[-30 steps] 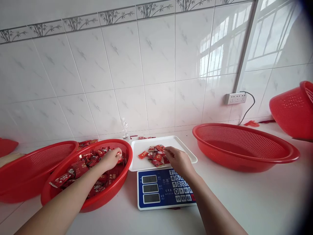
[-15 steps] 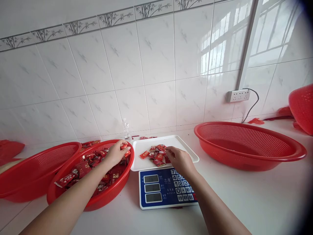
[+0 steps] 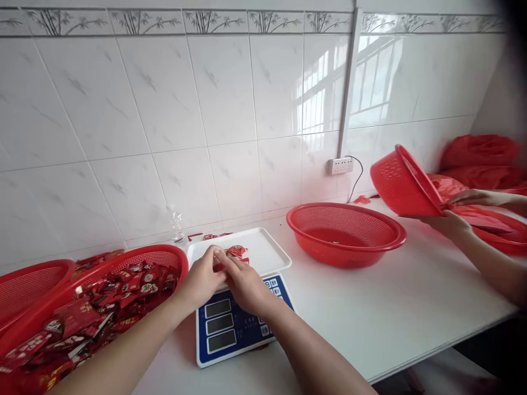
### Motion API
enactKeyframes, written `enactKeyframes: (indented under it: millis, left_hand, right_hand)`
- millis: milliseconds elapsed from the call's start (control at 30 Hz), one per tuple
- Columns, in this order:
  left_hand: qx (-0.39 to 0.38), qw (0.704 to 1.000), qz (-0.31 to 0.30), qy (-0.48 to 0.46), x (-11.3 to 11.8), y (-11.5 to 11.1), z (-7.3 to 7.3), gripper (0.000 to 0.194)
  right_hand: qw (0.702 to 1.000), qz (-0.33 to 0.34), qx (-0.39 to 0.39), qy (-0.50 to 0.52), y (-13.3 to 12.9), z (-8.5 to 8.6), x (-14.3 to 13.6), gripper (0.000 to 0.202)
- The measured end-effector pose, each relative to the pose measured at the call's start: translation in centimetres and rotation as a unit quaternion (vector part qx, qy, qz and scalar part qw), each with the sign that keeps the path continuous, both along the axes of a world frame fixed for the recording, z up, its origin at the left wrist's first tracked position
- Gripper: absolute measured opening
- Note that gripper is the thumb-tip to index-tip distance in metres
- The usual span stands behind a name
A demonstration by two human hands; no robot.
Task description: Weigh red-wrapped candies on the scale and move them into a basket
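Together, left hand (image 3: 201, 278) and right hand (image 3: 247, 286) meet by red packets (image 3: 237, 251) (grips I can't discern).

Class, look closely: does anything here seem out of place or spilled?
Yes: some red packets, it seems, lie loose on the table between the white tray and the wall; odd, since many others are heaped in a red basket.
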State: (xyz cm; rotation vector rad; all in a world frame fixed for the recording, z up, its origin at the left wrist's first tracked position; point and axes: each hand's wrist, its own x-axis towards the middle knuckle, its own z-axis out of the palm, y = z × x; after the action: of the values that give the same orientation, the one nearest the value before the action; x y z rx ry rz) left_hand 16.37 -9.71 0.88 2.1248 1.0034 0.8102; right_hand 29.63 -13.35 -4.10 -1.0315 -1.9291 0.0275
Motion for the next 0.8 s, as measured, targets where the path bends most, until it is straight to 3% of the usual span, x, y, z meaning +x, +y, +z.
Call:
enactKeyframes:
  millis: [100, 233, 400, 500, 633, 800]
  left_hand:
    - [0.035, 0.999, 0.002, -0.007, 0.7, 0.6, -0.1, 0.036]
    - [0.134, 0.985, 0.045, 0.101, 1.1, 2.8, -0.8, 0.058]
    - [0.094, 0.961, -0.003, 0.261, 2.5, 4.5, -1.9, 0.086]
    - [0.118, 0.95, -0.03, 0.287, 3.6, 4.6, -2.1, 0.072]
    - [0.193, 0.94, -0.004, 0.28, 4.7, 4.7, -2.1, 0.041]
    - [0.189, 0.942, 0.011, 0.276, 5.0, 5.9, -1.9, 0.025]
  right_hand:
    - [0.994, -0.068, 0.003, 0.087, 0.7, 0.2, 0.9, 0.048]
    - [0.957, -0.135, 0.006, 0.255, 1.1, 0.6, 2.3, 0.04]
    - [0.921, -0.14, -0.015, 0.365, 1.5, 0.6, 3.3, 0.038]
    - [0.923, -0.141, -0.028, 0.358, 1.6, 0.6, 3.6, 0.033]
    - [0.934, -0.129, -0.021, 0.333, 1.4, 0.8, 3.5, 0.031]
    - [0.926, -0.129, -0.025, 0.353, 1.5, 0.8, 3.2, 0.032]
